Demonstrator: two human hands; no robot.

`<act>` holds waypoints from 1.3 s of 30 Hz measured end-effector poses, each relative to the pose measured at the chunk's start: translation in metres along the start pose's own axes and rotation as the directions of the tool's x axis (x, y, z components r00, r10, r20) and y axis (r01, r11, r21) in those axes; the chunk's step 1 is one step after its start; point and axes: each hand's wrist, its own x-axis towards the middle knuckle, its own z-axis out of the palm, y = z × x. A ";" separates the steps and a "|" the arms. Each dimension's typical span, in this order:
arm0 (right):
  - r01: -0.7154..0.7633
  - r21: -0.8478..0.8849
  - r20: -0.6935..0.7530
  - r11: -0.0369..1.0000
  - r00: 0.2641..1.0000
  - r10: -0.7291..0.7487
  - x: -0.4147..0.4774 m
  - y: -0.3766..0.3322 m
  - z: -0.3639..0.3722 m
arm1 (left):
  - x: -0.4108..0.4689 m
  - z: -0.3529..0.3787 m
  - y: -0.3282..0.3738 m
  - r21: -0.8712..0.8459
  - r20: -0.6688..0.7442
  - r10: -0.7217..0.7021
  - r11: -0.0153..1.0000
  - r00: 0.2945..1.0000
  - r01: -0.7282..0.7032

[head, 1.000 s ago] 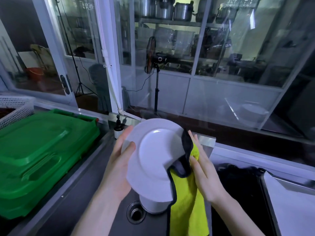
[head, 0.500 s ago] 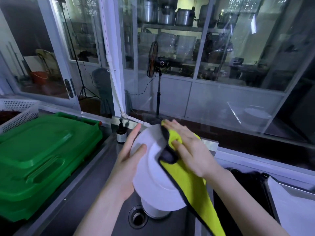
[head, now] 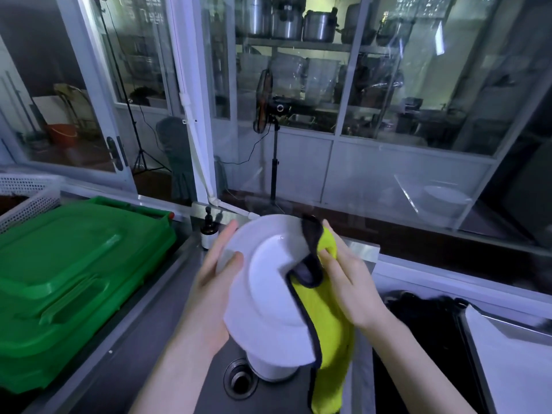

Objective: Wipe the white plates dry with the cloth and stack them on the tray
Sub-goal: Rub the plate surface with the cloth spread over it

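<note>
Between the two hands, a round white plate (head: 268, 294) is tilted over the grey metal sink (head: 167, 339). Left hand (head: 215, 282) grips its rim. Right hand (head: 343, 279) presses a yellow cloth (head: 325, 330) on it. Below sit more white plates (head: 274, 373).

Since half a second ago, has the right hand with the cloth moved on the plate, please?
Yes. The right hand and cloth slid from the plate's top rim down its right edge.

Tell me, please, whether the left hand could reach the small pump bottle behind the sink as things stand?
Probably not yet: the left hand is gripping the white plate while the yellow cloth wipes it. The pump bottle stands close beyond its fingers, with nothing between.
</note>
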 end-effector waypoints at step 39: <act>0.505 -0.367 0.158 0.782 0.862 -0.482 -0.059 -0.016 0.064 | 0.012 0.008 0.000 -0.153 -0.285 0.078 0.980 0.955 -0.125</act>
